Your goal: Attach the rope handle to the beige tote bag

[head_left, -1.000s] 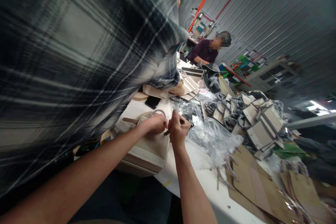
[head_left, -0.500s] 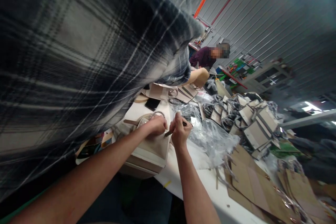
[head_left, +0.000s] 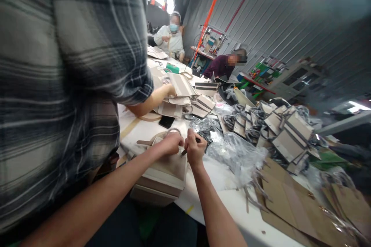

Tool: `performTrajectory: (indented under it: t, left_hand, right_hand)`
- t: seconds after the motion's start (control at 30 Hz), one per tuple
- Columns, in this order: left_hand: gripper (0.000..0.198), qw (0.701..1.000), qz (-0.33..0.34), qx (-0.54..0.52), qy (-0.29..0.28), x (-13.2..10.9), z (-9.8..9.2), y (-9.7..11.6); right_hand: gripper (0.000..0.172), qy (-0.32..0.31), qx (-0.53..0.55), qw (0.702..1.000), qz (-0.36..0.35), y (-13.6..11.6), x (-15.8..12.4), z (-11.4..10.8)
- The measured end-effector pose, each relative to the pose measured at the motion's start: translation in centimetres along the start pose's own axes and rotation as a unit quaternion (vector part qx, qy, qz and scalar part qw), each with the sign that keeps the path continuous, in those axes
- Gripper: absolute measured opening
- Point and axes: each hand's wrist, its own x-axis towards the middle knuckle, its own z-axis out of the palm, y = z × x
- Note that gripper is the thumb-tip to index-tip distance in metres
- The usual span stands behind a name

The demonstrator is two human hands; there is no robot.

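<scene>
My left hand (head_left: 169,143) is curled over the top edge of a beige paper bag (head_left: 171,168) lying on the white table, with a looped cord handle (head_left: 171,131) rising beside my fingers. A flat wooden stick (head_left: 144,142) pokes out to the left of the bag. My right hand (head_left: 194,148) is next to my left and grips a thin dark pointed tool (head_left: 185,152), its tip close to the bag's edge. The fingers of my left hand hide part of the bag's mouth.
A person in a plaid shirt (head_left: 63,85) fills the left and reaches over stacked bags (head_left: 181,92). Nearby lie a phone (head_left: 166,122), clear plastic bags (head_left: 234,152), bags with dark cords (head_left: 286,137) and flat kraft cardboard (head_left: 292,204). Two more people sit beyond.
The plaid-shirted person has leaned back to the left, uncovering more of the table and a person in white. That person's arm now reaches the stacked bags. My hands have barely moved.
</scene>
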Motion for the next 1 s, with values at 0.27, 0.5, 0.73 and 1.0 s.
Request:
performTrajectory:
  t: [0.27, 0.5, 0.73, 1.0]
  left_hand:
    - [0.027, 0.983, 0.019, 0.026, 0.183, -7.4, -4.3, -2.1]
    - [0.024, 0.977, -0.084, -0.016, 0.197, -11.7, -7.4, -5.1]
    - [0.031, 0.978, -0.136, -0.017, 0.160, -9.7, -5.4, -6.4]
    - [0.026, 0.968, -0.158, -0.112, 0.160, -8.7, -4.0, -7.0]
  right_hand:
    - [0.065, 0.026, 0.087, 0.995, 0.043, 0.2, 0.2, -0.1]
    - [0.061, 0.027, 0.126, 0.990, 0.054, -0.7, 1.3, 0.5]
    - [0.062, -0.016, 0.157, 0.987, 0.035, -2.7, -0.1, 5.7]
    - [0.062, -0.004, 0.160, 0.987, 0.035, -2.0, -0.8, 8.8]
